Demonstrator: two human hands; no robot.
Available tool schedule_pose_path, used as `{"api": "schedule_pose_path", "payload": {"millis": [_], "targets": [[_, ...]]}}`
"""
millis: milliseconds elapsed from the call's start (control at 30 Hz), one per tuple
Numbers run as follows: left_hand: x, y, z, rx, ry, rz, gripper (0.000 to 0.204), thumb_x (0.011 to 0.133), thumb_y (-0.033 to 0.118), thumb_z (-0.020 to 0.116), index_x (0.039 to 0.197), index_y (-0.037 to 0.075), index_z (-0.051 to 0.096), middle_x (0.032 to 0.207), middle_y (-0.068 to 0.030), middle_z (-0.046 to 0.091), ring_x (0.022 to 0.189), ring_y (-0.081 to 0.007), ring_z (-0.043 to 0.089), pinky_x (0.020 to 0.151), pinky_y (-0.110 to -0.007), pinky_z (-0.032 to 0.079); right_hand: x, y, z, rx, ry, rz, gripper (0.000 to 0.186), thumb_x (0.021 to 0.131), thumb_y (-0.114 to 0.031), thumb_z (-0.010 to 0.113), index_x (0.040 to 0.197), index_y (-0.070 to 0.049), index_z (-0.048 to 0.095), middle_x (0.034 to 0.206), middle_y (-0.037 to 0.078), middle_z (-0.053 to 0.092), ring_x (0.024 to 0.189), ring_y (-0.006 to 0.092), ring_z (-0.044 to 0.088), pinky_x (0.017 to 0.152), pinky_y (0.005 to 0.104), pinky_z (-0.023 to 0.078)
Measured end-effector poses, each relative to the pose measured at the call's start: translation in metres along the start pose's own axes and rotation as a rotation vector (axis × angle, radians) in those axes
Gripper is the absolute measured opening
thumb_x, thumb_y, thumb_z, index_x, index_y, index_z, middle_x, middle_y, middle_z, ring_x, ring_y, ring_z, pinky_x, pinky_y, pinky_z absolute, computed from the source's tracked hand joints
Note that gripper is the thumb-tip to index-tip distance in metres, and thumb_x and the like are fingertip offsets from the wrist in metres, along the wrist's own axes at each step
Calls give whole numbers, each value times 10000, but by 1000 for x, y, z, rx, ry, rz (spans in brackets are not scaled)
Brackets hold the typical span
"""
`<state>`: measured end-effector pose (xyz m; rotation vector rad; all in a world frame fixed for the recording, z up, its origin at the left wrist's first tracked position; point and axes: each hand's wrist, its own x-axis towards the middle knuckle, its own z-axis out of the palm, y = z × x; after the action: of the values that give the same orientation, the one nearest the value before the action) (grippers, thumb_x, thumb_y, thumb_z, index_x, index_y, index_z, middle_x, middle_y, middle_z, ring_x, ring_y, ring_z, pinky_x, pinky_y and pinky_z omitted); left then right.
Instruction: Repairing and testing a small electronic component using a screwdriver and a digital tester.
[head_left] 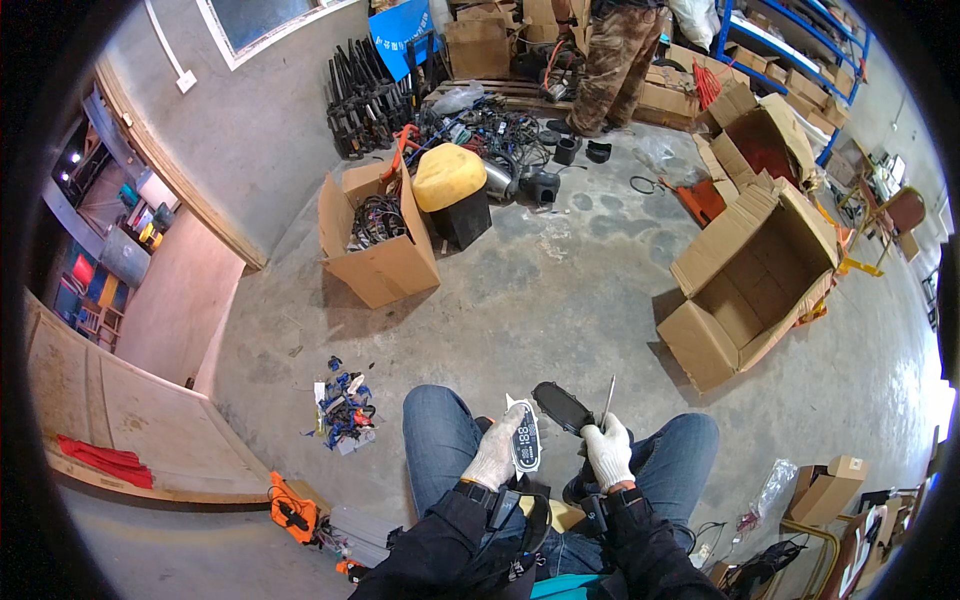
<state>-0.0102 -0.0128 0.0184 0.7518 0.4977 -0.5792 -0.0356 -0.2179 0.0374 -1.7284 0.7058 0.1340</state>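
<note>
My left hand [492, 457], in a white glove, is closed on a display panel [526, 438] with a white rim and a dark, rounded face showing pale segments. My right hand [608, 456], also gloved, grips a thin metal shaft pointing up, which looks like a screwdriver [610, 392]. A black oval housing [562, 408] extends up and left from the same hand, its lower end at the fingers. The two hands are apart above my lap, between my knees. The fingers hide the tool's handle.
A pile of small blue and black parts [347, 405] lies on the floor ahead left. Beyond it stand a cardboard box of cables [385, 280] and a yellow-topped black bin [452, 180]. An open cardboard box [750, 300] lies at right. Another person [615, 70] stands at the back.
</note>
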Motion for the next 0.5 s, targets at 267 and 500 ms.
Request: {"api": "schedule_pose_path", "payload": {"millis": [267,500], "targets": [[0,0,-1,12,13,0,389,1069,430,575,1278,107,635,1103,-110,737,968,-253,731,823,-403,614,6,13,3,-114,-13,-40,185,878,-138,653,1018,-17,644,709,75,651,582,163,649,583,317,538],[-4,1,4,22,26,10,377,1074,420,569,1278,111,642,1095,-100,736,958,-243,730,821,-401,613,9,19,3,-100,9,-34,182,876,-140,650,1007,-13,654,714,74,651,586,163,641,578,319,540]]}}
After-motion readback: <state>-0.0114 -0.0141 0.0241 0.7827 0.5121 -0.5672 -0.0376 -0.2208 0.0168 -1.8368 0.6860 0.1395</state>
